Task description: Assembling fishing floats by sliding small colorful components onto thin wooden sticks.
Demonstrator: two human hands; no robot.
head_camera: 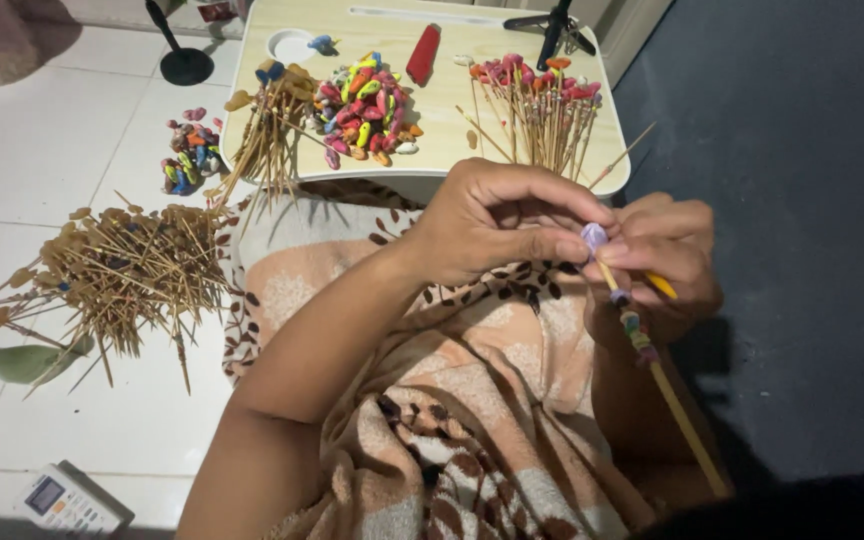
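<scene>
My left hand [497, 215] pinches a small lilac bead-like piece [593, 236] at the top end of a thin wooden stick [677, 410]. My right hand [667, 260] closes around the same stick just below, fingertips touching the lilac piece. Several small coloured pieces [634, 328] are threaded along the stick under my right hand. The stick's lower end slants down to the right over my lap, which is covered by a peach and brown patterned cloth [452, 420].
A low wooden lap table [442, 130] ahead holds a heap of coloured pieces [364, 108], a red case [423, 53], a white dish [292, 45] and finished sticks [542, 105]. Bare sticks [122, 270] lie on the white floor at left. A remote control [67, 500] sits bottom left.
</scene>
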